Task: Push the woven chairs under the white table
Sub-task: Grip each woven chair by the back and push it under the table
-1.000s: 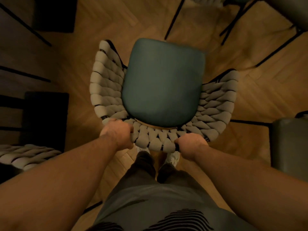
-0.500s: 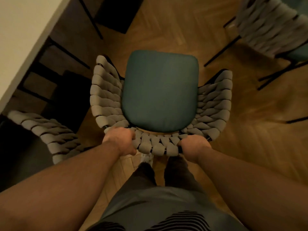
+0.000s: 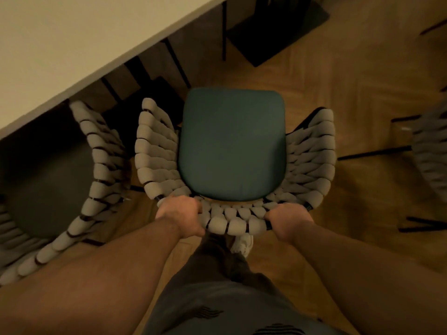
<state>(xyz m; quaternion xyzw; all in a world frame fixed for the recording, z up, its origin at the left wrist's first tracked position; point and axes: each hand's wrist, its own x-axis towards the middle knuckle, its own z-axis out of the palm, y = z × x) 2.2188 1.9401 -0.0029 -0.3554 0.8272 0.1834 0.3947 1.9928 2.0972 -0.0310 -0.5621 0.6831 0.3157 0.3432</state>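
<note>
A woven chair [image 3: 312,165] with a teal seat cushion [image 3: 232,143] stands right in front of me on the wooden floor. My left hand [image 3: 181,217] grips the left part of its woven backrest rim and my right hand [image 3: 287,222] grips the right part. The white table [image 3: 79,42] fills the upper left, its edge running diagonally. The chair's front points toward the table edge but the seat lies outside it. A second woven chair [image 3: 101,170] sits at the left, partly under the table.
A third woven chair [image 3: 430,151] shows at the right edge, blurred. Black table legs [image 3: 223,30] and dark shadows lie under the table. My legs and a white shoe [image 3: 244,244] are directly behind the held chair. Herringbone wooden floor [image 3: 350,76] spreads to the right.
The view has swung toward the table, which now fills the upper left. The held chair and I have come closer to it, beside the left chair. Both hands keep their grip.
</note>
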